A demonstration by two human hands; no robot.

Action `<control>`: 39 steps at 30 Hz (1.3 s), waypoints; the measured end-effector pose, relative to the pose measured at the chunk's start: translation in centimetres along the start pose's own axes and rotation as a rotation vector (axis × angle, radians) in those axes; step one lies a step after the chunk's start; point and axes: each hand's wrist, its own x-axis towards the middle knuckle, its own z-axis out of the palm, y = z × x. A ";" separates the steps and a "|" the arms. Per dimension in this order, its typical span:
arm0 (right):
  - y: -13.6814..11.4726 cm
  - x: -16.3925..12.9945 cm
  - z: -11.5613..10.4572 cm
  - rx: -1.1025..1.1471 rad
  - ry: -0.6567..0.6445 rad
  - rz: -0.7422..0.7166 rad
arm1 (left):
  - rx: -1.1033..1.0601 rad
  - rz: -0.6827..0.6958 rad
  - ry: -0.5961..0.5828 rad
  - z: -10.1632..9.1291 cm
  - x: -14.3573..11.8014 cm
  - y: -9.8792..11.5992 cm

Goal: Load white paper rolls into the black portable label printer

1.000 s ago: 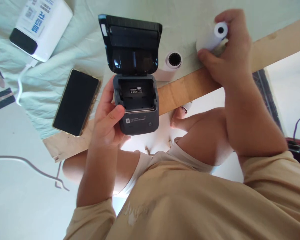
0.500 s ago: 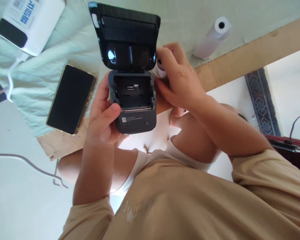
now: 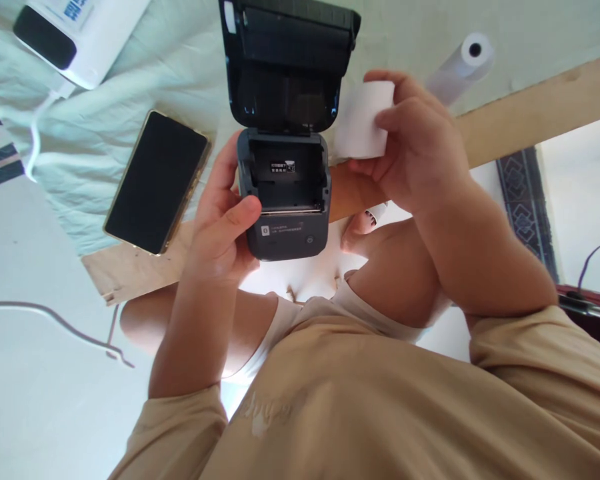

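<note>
A small dark label printer (image 3: 290,233) is held up by my left hand (image 3: 225,223), its thumb across the front corner and the fingers behind the side. The printer's lid (image 3: 287,67) stands raised, and the bay below it shows no roll inside, only a small printed sticker at the back. To the right of the printer, my right hand (image 3: 420,143) grips a white paper roll (image 3: 367,120) between thumb and fingers. The roll is apart from the printer, and its core is out of sight.
A black phone (image 3: 157,181) lies on the green cloth at left, near a white device (image 3: 87,50) with a cable. Another white roll (image 3: 463,67) is behind my right hand. The board's wooden edge (image 3: 525,103) runs in front of my legs.
My right hand has lifted the paper roll and turned it, moving right from beside the printer. The view has shifted a little; the printer stays in my left hand.
</note>
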 end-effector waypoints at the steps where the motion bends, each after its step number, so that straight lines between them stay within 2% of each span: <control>1: 0.2 0.2 0.0 0.030 0.000 -0.005 | 0.000 0.012 0.005 -0.1 0.1 0.0; 6: 0.5 0.2 -0.5 0.064 -0.097 -0.067 | 0.060 -0.012 -0.009 -0.4 0.2 0.0; 9: -0.1 -0.1 -0.7 0.085 -0.120 -0.042 | 0.057 -0.011 -0.013 -0.4 0.2 0.0; 16: -0.3 0.6 -0.1 0.196 -0.025 0.112 | 0.031 0.021 -0.006 0.0 0.4 -0.2; 23: -0.6 -0.1 0.0 0.162 -0.081 0.003 | 0.042 -0.058 -0.012 -0.7 0.7 0.1; 30: -0.4 0.7 0.2 0.142 -0.023 0.109 | 0.039 -0.022 -0.024 -0.6 0.7 -0.2; 32: -0.3 0.4 0.3 0.117 -0.027 0.030 | 0.019 -0.018 -0.021 -0.5 0.6 -0.2; 34: -0.4 -0.3 0.1 0.027 0.003 -0.179 | 0.003 -0.025 -0.005 -0.4 0.5 -0.2; 36: -0.7 -1.0 -0.2 -0.173 0.012 -0.400 | -0.003 -0.031 0.009 -0.4 0.5 -0.2; 37: -0.8 -1.4 -0.4 -0.263 -0.008 -0.428 | 0.000 -0.031 0.014 -0.4 0.5 -0.2; 38: -1.0 -1.8 -0.6 -0.318 -0.045 -0.380 | 0.008 -0.039 0.016 -0.4 0.5 -0.2; 39: -1.1 -2.2 -0.6 -0.333 -0.099 -0.270 | 0.018 -0.047 0.016 -0.4 0.5 -0.2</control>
